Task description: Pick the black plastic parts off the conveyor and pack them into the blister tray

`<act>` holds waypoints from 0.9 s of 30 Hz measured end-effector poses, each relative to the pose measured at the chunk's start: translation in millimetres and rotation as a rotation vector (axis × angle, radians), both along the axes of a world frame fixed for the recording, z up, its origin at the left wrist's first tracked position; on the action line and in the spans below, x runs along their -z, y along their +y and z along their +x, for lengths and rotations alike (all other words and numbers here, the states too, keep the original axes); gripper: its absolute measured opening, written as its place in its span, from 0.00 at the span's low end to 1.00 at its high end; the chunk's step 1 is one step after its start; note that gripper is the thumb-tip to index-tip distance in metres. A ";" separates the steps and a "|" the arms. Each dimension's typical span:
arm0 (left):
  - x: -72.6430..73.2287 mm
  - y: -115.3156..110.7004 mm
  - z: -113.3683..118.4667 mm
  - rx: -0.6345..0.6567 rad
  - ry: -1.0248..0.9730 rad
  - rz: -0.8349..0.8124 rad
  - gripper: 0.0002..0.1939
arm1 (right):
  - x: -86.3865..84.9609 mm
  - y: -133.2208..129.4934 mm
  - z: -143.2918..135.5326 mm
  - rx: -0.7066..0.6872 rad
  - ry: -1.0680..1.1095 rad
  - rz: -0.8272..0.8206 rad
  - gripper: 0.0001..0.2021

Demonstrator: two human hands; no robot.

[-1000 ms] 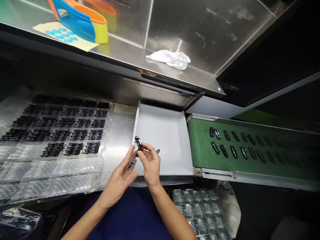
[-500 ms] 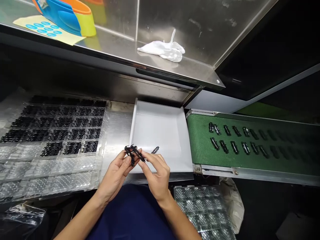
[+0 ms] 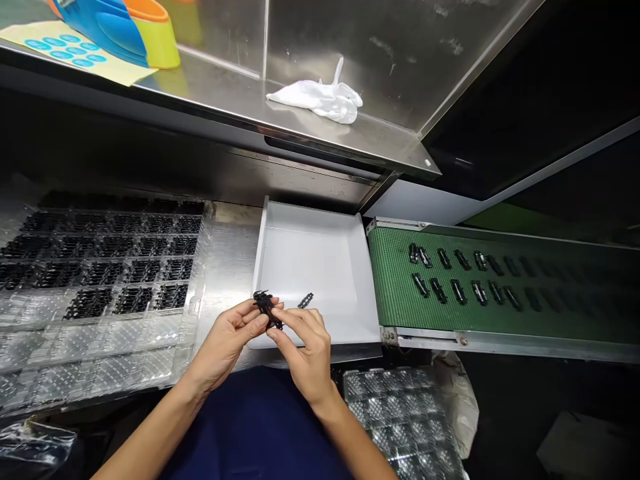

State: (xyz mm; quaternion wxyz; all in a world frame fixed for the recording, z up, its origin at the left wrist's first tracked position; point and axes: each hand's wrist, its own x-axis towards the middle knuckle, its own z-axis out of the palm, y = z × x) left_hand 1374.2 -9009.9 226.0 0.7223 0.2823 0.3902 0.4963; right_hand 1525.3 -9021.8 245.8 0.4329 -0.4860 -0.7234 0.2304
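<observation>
Small black plastic parts are bunched together between my two hands, over the near left corner of a white tray. My left hand pinches them from the left, thumb in front. From the right, the thumb and fingers of my right hand close on the lower end of the bunch. How many parts are in the bunch I cannot tell. One more slim black part lies in the tray just beyond my right fingers.
To the left, a clear blister tray holds rows of black parts. A green conveyor belt at right carries two rows of them. Clear trays sit below it. A white glove and a blue-yellow tape dispenser rest on the steel shelf.
The black parts, spread apart between my hands before, are now drawn together into one bunch. My right hand has come closer to my left. The whole view has shifted slightly.
</observation>
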 end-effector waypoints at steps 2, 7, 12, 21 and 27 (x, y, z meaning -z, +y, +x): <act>0.7 1.9 -2.8 0.045 0.004 0.006 0.19 | 1.3 -0.9 -1.7 0.008 -0.001 -0.011 0.11; 6.6 5.2 -4.9 0.006 0.010 -0.017 0.19 | 4.0 3.0 -1.0 -0.033 -0.132 -0.019 0.16; 16.5 11.2 -8.1 0.082 -0.023 -0.120 0.18 | 25.6 46.9 34.1 -0.088 -0.293 -0.401 0.12; 20.5 21.4 -13.7 0.127 -0.201 -0.245 0.18 | 128.1 107.9 82.3 0.090 -0.594 -0.637 0.10; 20.7 27.8 -17.7 0.129 -0.211 -0.234 0.14 | 105.2 107.0 71.5 -0.008 -0.439 -0.474 0.06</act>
